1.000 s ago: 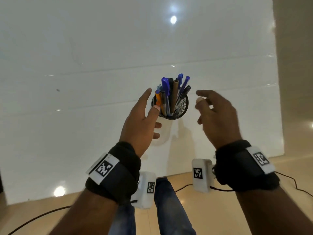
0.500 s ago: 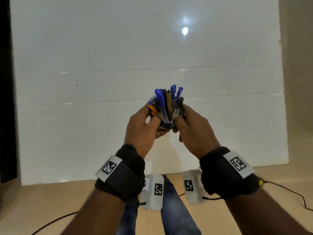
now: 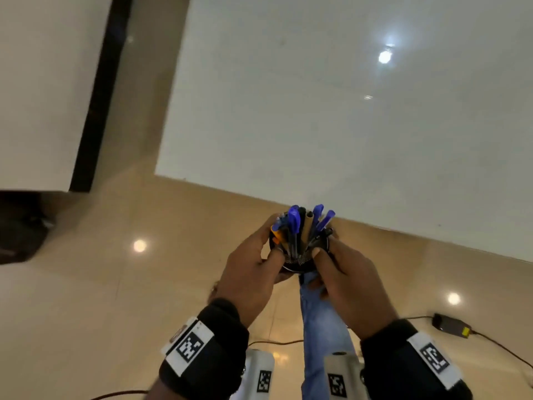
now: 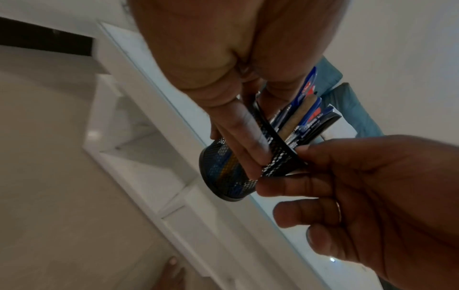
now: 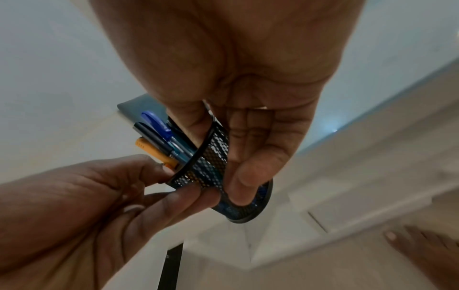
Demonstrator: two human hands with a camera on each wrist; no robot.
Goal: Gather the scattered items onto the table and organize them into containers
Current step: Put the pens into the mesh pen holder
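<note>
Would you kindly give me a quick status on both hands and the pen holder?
Left hand and right hand both grip the mesh pen holder. Pens inside, upright. Holder off the table, over floor. Nothing obstructing.

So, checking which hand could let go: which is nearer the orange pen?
Left. The left hand grips the mesh cup beside the orange pen; the right hand grips the opposite side.

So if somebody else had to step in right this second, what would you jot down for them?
Left hand: grips the mesh pen cup on one side.
Right hand: grips its other side.
The cup is in the air over the tan floor, off the white table, and nearly upright.
Done: pens stand in the cup.
Left: set it down on a surface. No other scattered items are in view.
</note>
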